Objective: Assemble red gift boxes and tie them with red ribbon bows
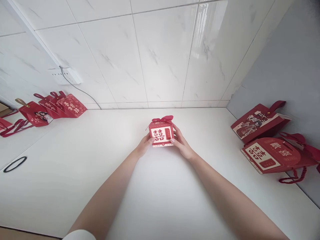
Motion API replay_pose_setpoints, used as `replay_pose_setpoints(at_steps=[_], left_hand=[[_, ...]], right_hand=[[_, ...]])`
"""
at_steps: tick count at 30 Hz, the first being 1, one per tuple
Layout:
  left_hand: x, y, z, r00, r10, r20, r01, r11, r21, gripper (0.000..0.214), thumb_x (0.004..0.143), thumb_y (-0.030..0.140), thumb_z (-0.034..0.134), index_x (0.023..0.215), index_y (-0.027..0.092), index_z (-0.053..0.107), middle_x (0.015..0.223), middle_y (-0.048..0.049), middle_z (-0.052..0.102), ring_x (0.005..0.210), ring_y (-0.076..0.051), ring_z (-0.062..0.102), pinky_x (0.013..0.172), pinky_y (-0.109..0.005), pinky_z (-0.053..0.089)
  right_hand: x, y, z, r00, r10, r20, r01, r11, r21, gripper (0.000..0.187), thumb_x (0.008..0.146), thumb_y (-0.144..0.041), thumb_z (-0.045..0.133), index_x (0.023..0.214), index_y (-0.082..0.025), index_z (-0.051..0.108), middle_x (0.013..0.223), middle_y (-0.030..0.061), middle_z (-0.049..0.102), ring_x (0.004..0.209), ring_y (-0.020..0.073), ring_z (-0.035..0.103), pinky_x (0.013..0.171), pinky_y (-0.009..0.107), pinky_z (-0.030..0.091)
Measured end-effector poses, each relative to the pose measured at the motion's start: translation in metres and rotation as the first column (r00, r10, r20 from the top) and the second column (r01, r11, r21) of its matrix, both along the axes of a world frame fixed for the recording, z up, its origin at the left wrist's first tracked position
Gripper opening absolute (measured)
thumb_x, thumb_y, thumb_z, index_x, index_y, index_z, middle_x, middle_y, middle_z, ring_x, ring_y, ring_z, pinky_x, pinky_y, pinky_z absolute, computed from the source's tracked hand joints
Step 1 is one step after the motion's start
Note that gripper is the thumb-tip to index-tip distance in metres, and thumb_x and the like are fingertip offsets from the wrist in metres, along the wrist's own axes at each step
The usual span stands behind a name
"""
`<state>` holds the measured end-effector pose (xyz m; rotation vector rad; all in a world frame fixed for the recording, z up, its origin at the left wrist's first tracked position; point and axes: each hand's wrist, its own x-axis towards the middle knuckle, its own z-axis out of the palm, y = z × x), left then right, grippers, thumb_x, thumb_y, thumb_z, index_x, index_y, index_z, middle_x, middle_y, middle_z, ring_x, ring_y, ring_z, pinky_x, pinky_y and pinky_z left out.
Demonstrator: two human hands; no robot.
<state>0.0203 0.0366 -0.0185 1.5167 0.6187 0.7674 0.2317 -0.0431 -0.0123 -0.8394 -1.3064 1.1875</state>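
1. The back and underside of the red box (161, 135) are hidden; the fine print along its lower border is too small to read.
2. The left hand (143, 145) and the right hand (184, 146) have fingers partly hidden behind that box.
3. The bottom edge cuts off both forearms and the white sleeve (79, 235).
4. At left, the red bags (73, 106) overlap, so the middle ones show only in part; a red piece (3, 124) beside them is cut off by the left edge.
5. At right, the larger box (270, 155) covers part of the bag (258, 121) behind it.
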Motion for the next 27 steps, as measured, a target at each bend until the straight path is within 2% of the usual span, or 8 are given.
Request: replay_pose_setpoints(at_steps=[3, 6, 10, 13, 21, 27], left_hand=[[-0.0007, 0.0043, -0.0025, 0.999, 0.037, 0.038, -0.037, 0.999, -0.018, 0.066, 0.080, 0.058, 0.060, 0.131, 0.017, 0.051, 0.132, -0.0159, 0.058, 0.119, -0.034, 0.055, 0.099, -0.046, 0.044], [-0.0013, 0.0059, -0.0033, 0.998, 0.049, 0.048, -0.049, 0.999, -0.003, 0.065, 0.082, 0.061, 0.056, 0.131, 0.018, 0.052, 0.132, -0.0148, 0.058, 0.119, -0.033, 0.056, 0.099, -0.045, 0.044], [-0.0003, 0.0034, 0.0002, 0.999, 0.025, 0.029, -0.027, 0.997, 0.074, 0.059, 0.086, 0.056, 0.052, 0.132, 0.020, 0.052, 0.134, -0.0129, 0.057, 0.121, -0.031, 0.055, 0.101, -0.044, 0.042], [0.0007, 0.0019, 0.0019, 0.999, 0.035, 0.025, -0.037, 0.997, 0.073, 0.059, 0.085, 0.056, 0.053, 0.131, 0.019, 0.052, 0.134, -0.0130, 0.057, 0.120, -0.032, 0.055, 0.100, -0.044, 0.043], [0.0007, 0.0016, -0.0029, 0.995, 0.100, -0.007, -0.099, 0.993, 0.064, 0.063, 0.085, 0.060, 0.050, 0.133, 0.019, 0.050, 0.136, -0.0128, 0.054, 0.124, -0.032, 0.051, 0.100, -0.044, 0.042], [0.0002, 0.0019, -0.0038, 0.996, 0.085, 0.000, -0.085, 0.995, 0.056, 0.062, 0.086, 0.060, 0.049, 0.133, 0.020, 0.049, 0.139, -0.0125, 0.052, 0.126, -0.032, 0.050, 0.102, -0.045, 0.041]], right_hand=[[-0.0021, 0.0033, -0.0054, 0.999, -0.048, 0.022, 0.048, 0.999, 0.007, 0.075, 0.088, -0.049, 0.058, 0.150, -0.034, 0.018, 0.144, 0.0066, 0.042, 0.132, 0.0269, 0.041, 0.108, 0.048, 0.036], [-0.0022, 0.0054, -0.0082, 0.999, -0.035, 0.037, 0.036, 0.999, -0.013, 0.073, 0.088, -0.049, 0.057, 0.150, -0.035, 0.019, 0.145, 0.0049, 0.042, 0.131, 0.0265, 0.042, 0.109, 0.049, 0.036], [0.0004, 0.0037, -0.0052, 0.998, -0.031, 0.061, 0.032, 0.999, -0.016, 0.063, 0.091, -0.049, 0.052, 0.147, -0.036, 0.027, 0.145, 0.0011, 0.044, 0.132, 0.0252, 0.042, 0.111, 0.047, 0.033], [0.0007, 0.0015, -0.0020, 0.995, -0.044, 0.089, 0.046, 0.999, -0.020, 0.060, 0.093, -0.048, 0.049, 0.147, -0.036, 0.026, 0.146, -0.0010, 0.042, 0.135, 0.0234, 0.038, 0.114, 0.046, 0.029], [0.0014, 0.0036, -0.0066, 0.992, -0.066, 0.110, 0.068, 0.998, -0.015, 0.057, 0.092, -0.051, 0.048, 0.144, -0.035, 0.033, 0.142, 0.0009, 0.047, 0.131, 0.0251, 0.043, 0.111, 0.048, 0.033], [0.0014, 0.0052, -0.0084, 0.993, -0.065, 0.096, 0.066, 0.998, -0.007, 0.057, 0.091, -0.051, 0.051, 0.143, -0.034, 0.035, 0.141, 0.0011, 0.048, 0.131, 0.0255, 0.044, 0.110, 0.048, 0.034]])
